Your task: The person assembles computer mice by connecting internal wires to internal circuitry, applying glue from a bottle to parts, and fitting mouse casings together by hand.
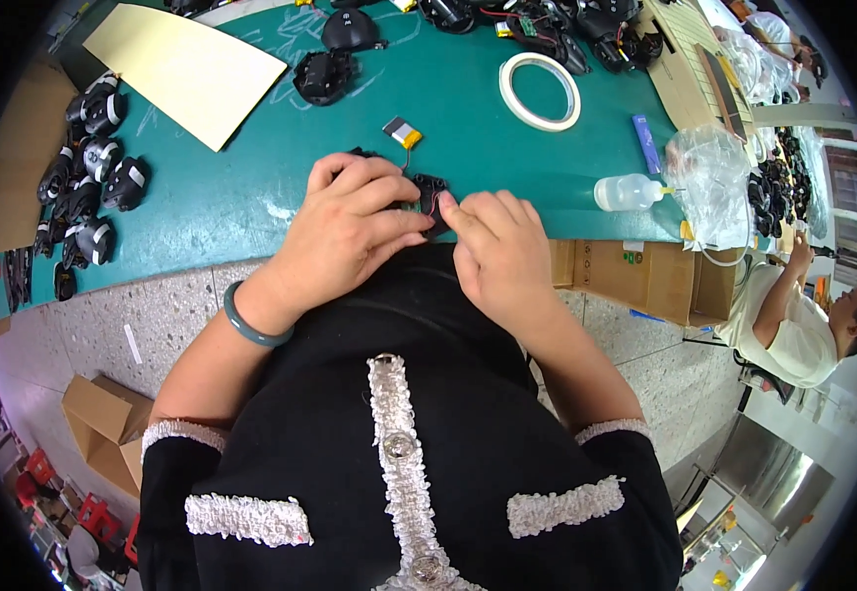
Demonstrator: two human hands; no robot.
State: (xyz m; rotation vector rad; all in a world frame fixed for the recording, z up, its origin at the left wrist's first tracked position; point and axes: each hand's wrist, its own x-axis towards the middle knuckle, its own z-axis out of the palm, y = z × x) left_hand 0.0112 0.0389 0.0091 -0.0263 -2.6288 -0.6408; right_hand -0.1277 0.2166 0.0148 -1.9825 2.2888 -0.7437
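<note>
At the near edge of the green table, my left hand (pixel 350 222) is closed round a small black plastic housing (pixel 430 185). Thin red wires show in the housing's open side, and my fingers cover much of the rest. From the right, my right hand (pixel 502 246) presses its index fingertip on the housing beside the wires, with its other fingers curled in. A small silver battery pack (pixel 403 131) with a yellow end lies just beyond, its lead running back to the housing.
Black shell parts (pixel 325 77) lie farther off, near a cream sheet (pixel 187 69). A tape roll (pixel 540 92), a squeeze bottle (pixel 628 193) and a plastic bag (pixel 709 177) stand right. Several black-and-white devices (pixel 101 158) are piled left. A person (pixel 793 320) sits at far right.
</note>
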